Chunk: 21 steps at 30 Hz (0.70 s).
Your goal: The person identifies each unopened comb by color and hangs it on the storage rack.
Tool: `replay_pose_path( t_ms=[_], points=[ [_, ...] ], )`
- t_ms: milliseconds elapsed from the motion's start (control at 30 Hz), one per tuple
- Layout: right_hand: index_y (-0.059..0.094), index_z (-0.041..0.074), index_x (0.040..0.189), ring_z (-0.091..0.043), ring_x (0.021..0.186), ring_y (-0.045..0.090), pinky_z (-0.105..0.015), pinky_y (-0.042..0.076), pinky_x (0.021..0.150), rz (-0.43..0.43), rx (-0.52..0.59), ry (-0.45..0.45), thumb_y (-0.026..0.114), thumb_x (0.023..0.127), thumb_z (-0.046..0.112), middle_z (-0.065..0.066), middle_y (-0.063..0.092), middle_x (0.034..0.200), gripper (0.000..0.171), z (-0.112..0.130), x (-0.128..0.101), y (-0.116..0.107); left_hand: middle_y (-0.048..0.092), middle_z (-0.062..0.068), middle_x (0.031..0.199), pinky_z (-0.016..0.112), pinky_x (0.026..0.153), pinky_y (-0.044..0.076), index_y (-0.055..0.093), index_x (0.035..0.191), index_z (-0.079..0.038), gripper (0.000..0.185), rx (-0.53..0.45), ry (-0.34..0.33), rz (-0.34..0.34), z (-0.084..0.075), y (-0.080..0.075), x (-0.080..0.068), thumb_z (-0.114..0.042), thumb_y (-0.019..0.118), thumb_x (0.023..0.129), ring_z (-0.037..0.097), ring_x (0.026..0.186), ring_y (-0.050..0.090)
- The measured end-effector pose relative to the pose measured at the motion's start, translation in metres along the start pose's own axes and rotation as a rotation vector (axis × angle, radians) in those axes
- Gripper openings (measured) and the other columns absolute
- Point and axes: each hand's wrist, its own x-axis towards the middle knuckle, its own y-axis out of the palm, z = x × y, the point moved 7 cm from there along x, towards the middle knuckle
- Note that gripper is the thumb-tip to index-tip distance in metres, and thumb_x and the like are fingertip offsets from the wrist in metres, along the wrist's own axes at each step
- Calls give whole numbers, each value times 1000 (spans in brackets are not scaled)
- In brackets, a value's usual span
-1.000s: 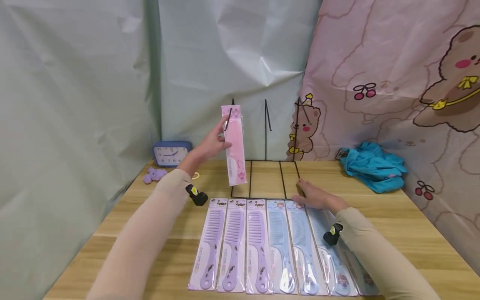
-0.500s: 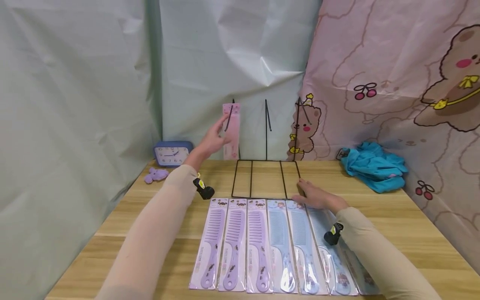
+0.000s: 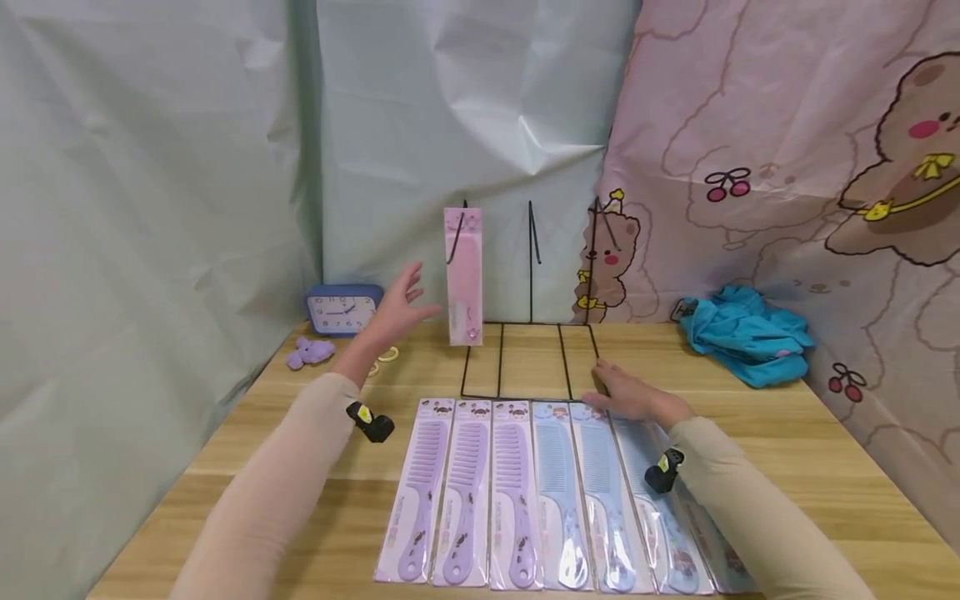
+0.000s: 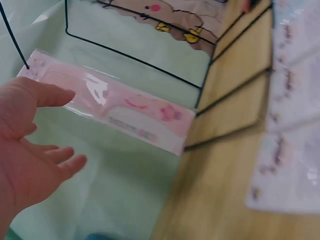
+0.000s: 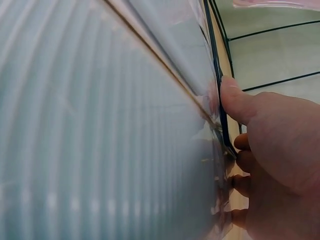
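Note:
A pink comb in a clear packet (image 3: 465,279) hangs upright from the left hook of the black wire rack (image 3: 532,322). My left hand (image 3: 397,308) is apart from it, just to its left, with fingers spread and nothing held. In the left wrist view, the hooked packet (image 4: 107,100) lies beyond my left thumb. My right hand (image 3: 632,393) rests at the front right corner of the rack's base, above the packaged blue combs (image 3: 600,467). In the right wrist view, the thumb touches the black wire (image 5: 218,65); some fingertips are partly hidden.
Packaged purple combs (image 3: 467,483) lie in a row left of the blue ones. A blue clock (image 3: 343,309), a purple hair tie (image 3: 309,352) and yellow rings (image 3: 388,354) are at the left back. Bunched turquoise cloth (image 3: 746,333) lies at the right back.
The pink comb packet has been let go and hangs on the left hook. My left hand has drawn back left and down. My right hand stays in place.

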Motion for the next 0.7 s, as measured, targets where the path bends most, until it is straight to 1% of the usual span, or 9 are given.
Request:
replay_pose_path(
  t_ms=[67,167,300,367,467,533,600,700],
  points=[
    [20,-6,156,-48,148,9,-61,13,118,12,10,9,49,103,50,-30,11,162,83,0,0,1,11,19,165,52,115,31,6,162,-14,95,44,-49,22,10,0,-16,-13,72,93,38,148,24],
    [19,-6,156,-48,148,8,-61,12,118,22,22,23,49,103,50,-30,9,162,83,1,0,1,11,19,165,55,115,31,3,162,-17,103,74,-82,61,23,2,-37,-22,76,91,38,147,25],
    [19,-7,156,-49,147,9,-61,13,118,29,16,24,49,103,50,-31,9,161,83,3,1,0,11,22,164,58,113,32,-1,162,-16,110,94,-94,103,37,6,-59,-27,80,87,43,145,26],
    [20,-7,155,-49,147,9,-61,14,118,31,12,21,49,103,49,-31,9,161,83,4,2,0,13,24,163,58,111,34,-1,162,-15,114,107,-116,118,43,11,-70,-29,82,85,45,144,28],
    [21,-8,155,-50,147,9,-61,14,118,27,8,11,49,103,48,-32,9,161,82,5,3,-1,14,25,163,59,110,35,-2,162,-15,119,141,-169,145,50,19,-86,-33,84,82,46,143,31],
    [21,-8,155,-50,147,9,-61,13,118,27,11,10,50,104,47,-32,9,161,80,6,3,-1,18,27,161,58,108,39,-1,161,-12,122,181,-215,159,55,25,-95,-36,86,80,46,139,37],
    [22,-8,155,-50,147,9,-61,13,118,28,6,12,49,104,47,-32,9,161,80,6,3,-1,23,31,158,58,106,41,-2,160,-7,125,246,-249,182,59,32,-103,-40,87,78,48,134,43],
    [21,-8,155,-50,147,9,-61,13,118,29,3,18,49,104,47,-32,9,161,80,6,3,-1,27,37,153,58,108,39,-2,158,2,133,364,-270,206,62,43,-112,-47,88,73,50,132,44]
  ],
)
